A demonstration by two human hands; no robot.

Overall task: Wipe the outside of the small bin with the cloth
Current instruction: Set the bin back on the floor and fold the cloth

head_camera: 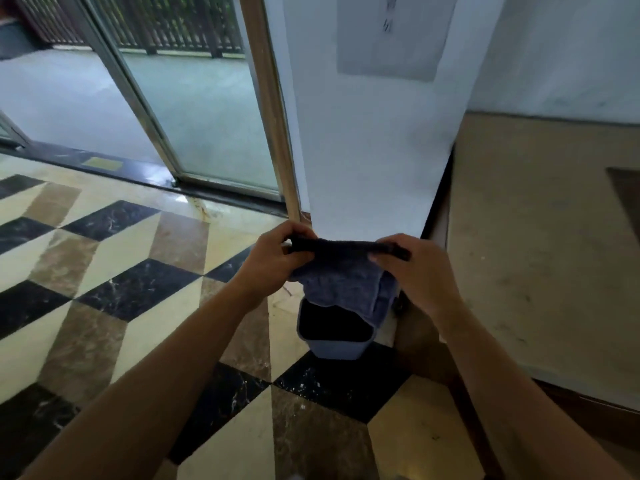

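Observation:
A small blue-grey bin (337, 348) with a dark inside stands on the patterned floor at the foot of a white pillar. Above it hangs a dark blue cloth (341, 278), stretched between both hands and covering the bin's far rim. My left hand (273, 259) pinches the cloth's left top corner. My right hand (414, 268) pinches the right top corner. Neither hand touches the bin.
The white pillar (374, 150) rises just behind the bin. A glass sliding door (207, 126) with a metal frame is to the left, opening onto a balcony. A beige counter surface (540, 244) lies to the right. Marble floor tiles (138, 306) spread in front.

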